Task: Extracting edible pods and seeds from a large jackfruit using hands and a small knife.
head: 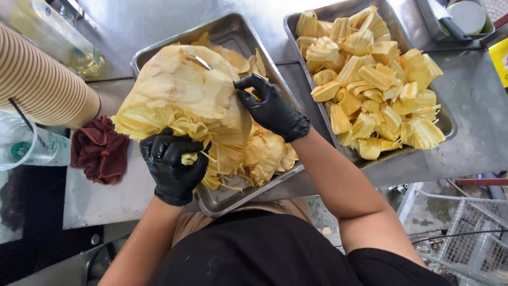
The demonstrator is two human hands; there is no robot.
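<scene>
A large pale-yellow chunk of jackfruit (180, 90) lies over a steel tray (233, 32) on the counter. My left hand (173, 165), in a black glove, grips the stringy yellow fibres at the chunk's near edge. My right hand (272, 108), also in a black glove, presses on the chunk's right side with its fingers curled into the flesh. Loose fibres and fruit pieces (267, 156) fill the tray under the chunk. A thin metal blade (198, 59) shows on top of the chunk.
A second steel tray (447, 124) to the right holds several yellow fruit pods (373, 79). A dark red cloth (99, 150) lies at the left, beside a stack of paper cups (42, 79) and a plastic cup (18, 145). A knife (448, 24) rests at the top right.
</scene>
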